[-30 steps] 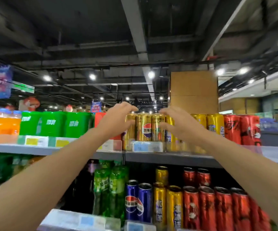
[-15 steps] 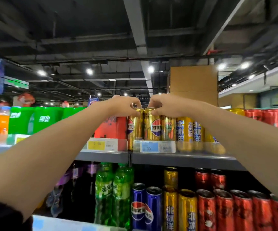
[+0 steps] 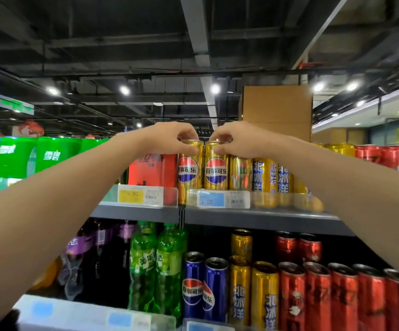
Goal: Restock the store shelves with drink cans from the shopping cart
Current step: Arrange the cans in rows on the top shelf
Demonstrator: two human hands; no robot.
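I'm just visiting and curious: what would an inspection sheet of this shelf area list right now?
Surface: grey metal top shelf, price tags clipped on its front edge.
Job's things: two gold Pepsi cans stand upright side by side at the shelf front.
Clutter: gold Arctic Ocean cans right of them; red carton to the left; green bottles, blue cans and red cans on the shelf below.
Grippers: left hand grips the left can's top; right hand grips the right can's top.
Cables: nothing seen.
Surroundings: brown cardboard box behind the shelf, dark ceiling with spotlights.
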